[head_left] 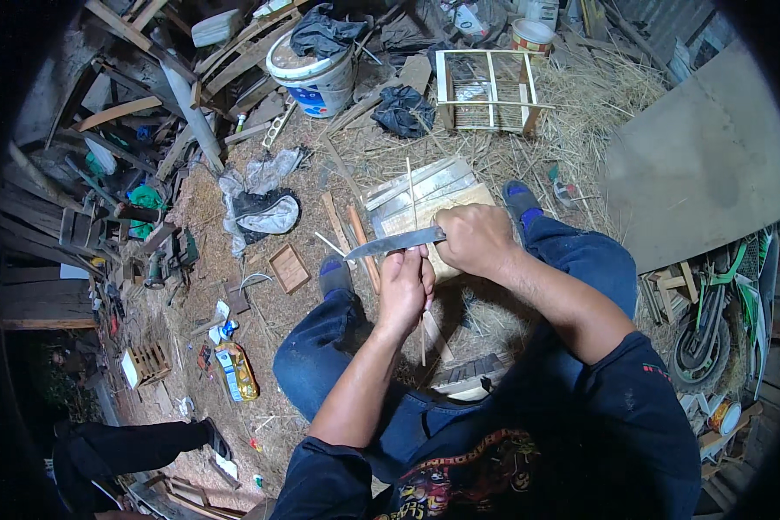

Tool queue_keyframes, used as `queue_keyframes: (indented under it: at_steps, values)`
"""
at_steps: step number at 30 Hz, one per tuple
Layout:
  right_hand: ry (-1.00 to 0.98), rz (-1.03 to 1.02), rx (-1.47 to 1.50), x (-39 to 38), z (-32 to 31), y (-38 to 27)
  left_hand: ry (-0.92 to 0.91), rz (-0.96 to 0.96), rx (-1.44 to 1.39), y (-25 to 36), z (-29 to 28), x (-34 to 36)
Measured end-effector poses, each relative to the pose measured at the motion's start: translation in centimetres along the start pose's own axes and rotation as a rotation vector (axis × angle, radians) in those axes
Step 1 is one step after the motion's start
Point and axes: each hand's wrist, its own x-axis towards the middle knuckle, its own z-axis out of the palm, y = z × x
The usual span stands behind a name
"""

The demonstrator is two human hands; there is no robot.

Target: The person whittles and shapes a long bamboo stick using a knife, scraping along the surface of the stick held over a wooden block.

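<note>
My right hand (477, 238) grips the handle of a long steel knife (381, 243), whose blade points left across my left hand. Below the blade, my left hand (407, 286) is closed on a thin pale wood strip (410, 184), which runs lengthwise away from me. Its thumb tip is at or just under the blade; whether they touch I cannot tell. Beneath my hands, between my legs, lies a pale wooden block (446, 198) with planks on top. A reddish stick (364, 247) and a flat offcut (336, 221) lie to its left.
A white bucket (316, 91), slatted wooden frame (492, 113) and black bags (400, 111) are ahead. A small wooden box (288, 267) and yellow bottle (238, 373) lie left. A large board (698, 147) and small motorbike (711, 321) are right. Another person's legs (130, 451) are lower left.
</note>
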Motion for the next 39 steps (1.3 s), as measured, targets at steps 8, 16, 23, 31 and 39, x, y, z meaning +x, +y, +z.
queue_keyframes:
  at_steps: [8, 16, 23, 31, 39]
  values:
    - [-0.125, 0.031, -0.049, 0.5, 0.5, 0.5, 0.035, 0.134, 0.097, -2.2, 0.7, 0.8]
    - [-0.245, 0.398, -0.135, 3.1, -0.7, 5.4, -0.056, 0.001, -0.027, -3.2, 2.1, -1.0]
    - [-0.087, 0.495, 0.169, 1.8, -1.9, 3.7, -0.067, 0.043, -0.092, -3.2, 1.6, -1.0]
    - [-0.178, 0.127, 0.080, -0.4, -0.7, 1.7, 0.003, 0.058, -0.020, -2.9, 0.6, -0.3]
    - [-0.276, 0.062, 0.020, -0.8, -0.3, 0.1, 0.073, 0.013, -0.047, -3.9, 0.5, 0.1]
